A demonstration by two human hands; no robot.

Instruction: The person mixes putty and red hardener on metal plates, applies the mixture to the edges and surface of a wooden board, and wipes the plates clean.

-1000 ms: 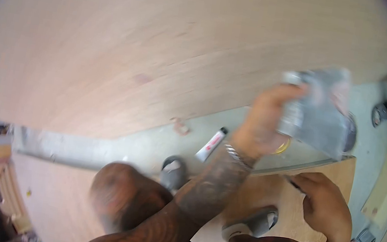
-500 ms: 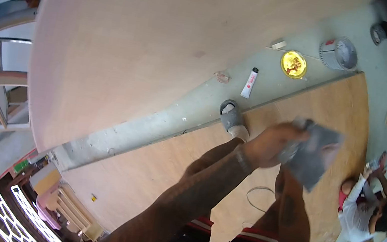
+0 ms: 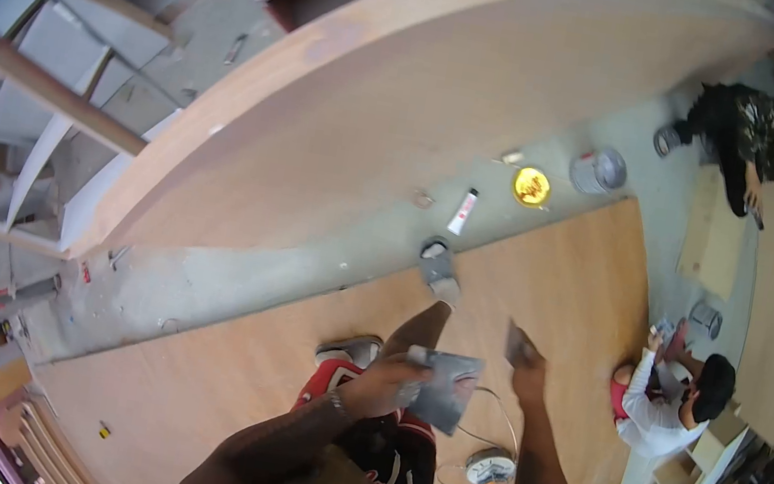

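Observation:
My left hand is closed around a broad, square-bladed putty knife, held over my lap. A pinkish smear of paste lies on its grey blade. Off to the right, my right hand grips a smaller scraper; it is blurred, and my fingers partly cover it. The two tools are apart. Beyond my hands, the large curved wooden panel rises with its pale, smooth face toward me. Below them lies a flat plywood sheet.
A white tube, a yellow tub and a grey bucket stand along the floor strip. A round sander with a cord rests by my right arm. One person crouches at right; another bends over boards farther back.
My hands have parted: the left moved down and left with the putty knife, while the right came out from behind it with the scraper. The view has shifted, showing more of the room.

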